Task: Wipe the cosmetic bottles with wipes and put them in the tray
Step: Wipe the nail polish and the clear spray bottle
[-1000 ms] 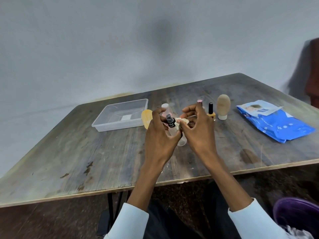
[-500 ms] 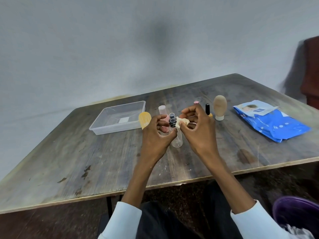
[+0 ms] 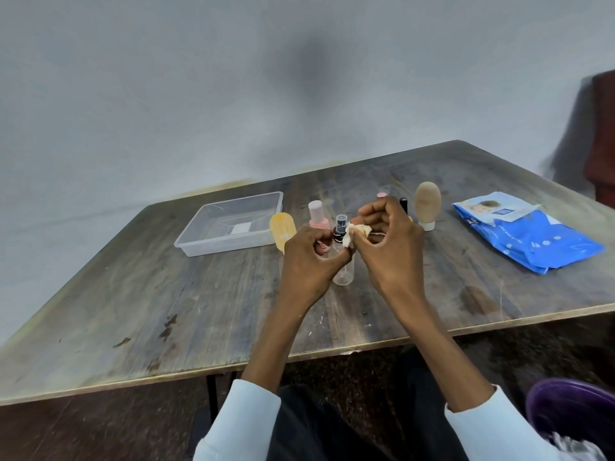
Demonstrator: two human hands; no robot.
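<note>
- Tray (image 3: 186, 242) is sitting far left, apparently holding no bottles.
- Left hand (image 3: 307, 257) is gripping the spray bottle (image 3: 342, 276) upright, long axis vertical, base just above the table (image 3: 133, 311).
- Right hand (image 3: 387, 247) is pinching the wipe (image 3: 354, 232) against the bottle's neck.
- Fingers are hiding the bottle's middle; the left hand is nearer the tray.

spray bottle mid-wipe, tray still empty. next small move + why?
Probably draw the wipe down the clear spray bottle. The right hand pinches it only at the black nozzle; the left hand grips the body, seemingly unwiped. The tray can wait.
</note>
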